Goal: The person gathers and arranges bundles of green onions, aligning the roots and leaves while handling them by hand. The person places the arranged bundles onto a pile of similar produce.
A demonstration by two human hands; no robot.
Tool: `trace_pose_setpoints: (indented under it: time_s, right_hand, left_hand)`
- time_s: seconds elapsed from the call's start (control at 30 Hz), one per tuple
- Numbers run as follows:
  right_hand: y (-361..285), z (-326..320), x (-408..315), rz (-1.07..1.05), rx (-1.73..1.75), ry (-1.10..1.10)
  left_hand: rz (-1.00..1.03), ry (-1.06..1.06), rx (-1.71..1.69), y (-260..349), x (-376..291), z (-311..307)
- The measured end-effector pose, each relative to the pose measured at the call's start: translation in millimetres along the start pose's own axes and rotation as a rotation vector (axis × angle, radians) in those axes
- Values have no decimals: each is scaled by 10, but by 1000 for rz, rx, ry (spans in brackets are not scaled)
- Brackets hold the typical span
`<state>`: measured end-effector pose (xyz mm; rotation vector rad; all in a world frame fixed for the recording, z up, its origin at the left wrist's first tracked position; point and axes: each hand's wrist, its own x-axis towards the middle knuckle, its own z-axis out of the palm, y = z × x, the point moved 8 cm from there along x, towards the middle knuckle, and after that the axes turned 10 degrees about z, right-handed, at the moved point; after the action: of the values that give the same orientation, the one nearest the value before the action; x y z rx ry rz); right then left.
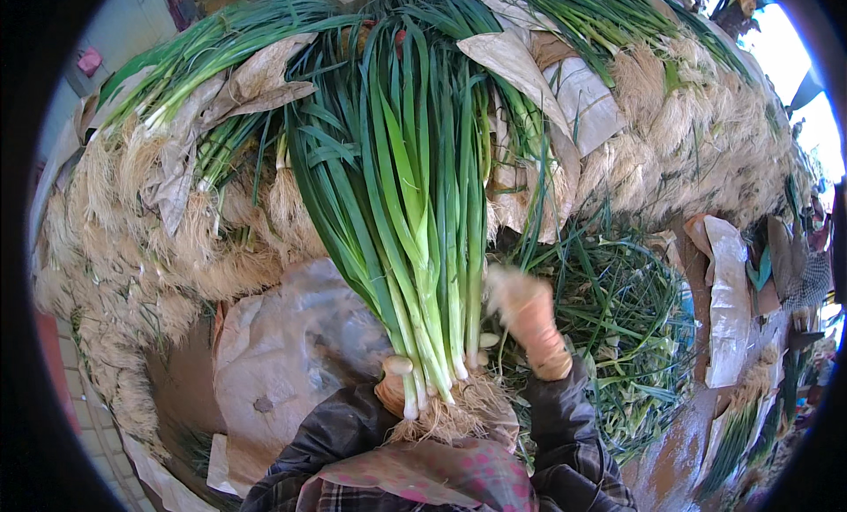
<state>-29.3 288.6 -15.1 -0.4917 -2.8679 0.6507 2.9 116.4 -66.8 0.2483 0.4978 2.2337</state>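
Note:
A bunch of leeks or large green onions (pixel 423 273) lies in front of me, dark green leaves pointing away and pale roots (pixel 450 416) at my lap. My left hand (pixel 392 383), in a light glove or finger covers, grips the white stems near the roots. Its thumb shows on the near left side, and pale fingertips peek out at the bunch's right edge. To the right of the stems is my right hand (pixel 529 317), also covered and blurred by motion. Whether its fingers hold anything is not clear.
Heaped bunches with tan roots (pixel 688 141) curve around me from left to right. A pile of trimmed green leaves (pixel 622 340) lies right of my right arm. Plastic sheeting (pixel 284 353) spreads at left. Paper sacking (pixel 516 68) lies among the bunches. More bunches (pixel 734 432) rest far right.

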Motion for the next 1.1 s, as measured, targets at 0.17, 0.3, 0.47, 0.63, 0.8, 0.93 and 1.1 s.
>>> trace_pose_setpoints:
  time_s: [0.17,0.3,0.47,0.63,0.8,0.93,1.1]
  right_hand:
    - [377,420,765,314,-21,-160]
    - [56,667,950,-11,280,-247]
    - [516,255,125,430,376,-383]
    - [387,261,-421,520,662,-447]
    - [402,234,95,463,35,-174]
    - [458,197,317,475,53,-83]
    - [686,-90,-257,267,265,373]
  left_hand:
    - [36,65,-96,-29,118,217]
    - [39,-1,-112,54,99,243]
    - [89,-92,-61,184,29,148]
    - [31,42,-38,44,117,88]
    - [9,164,31,47,104,148]
    - [37,206,112,95,110,150]
    - [72,81,90,61,114,166]
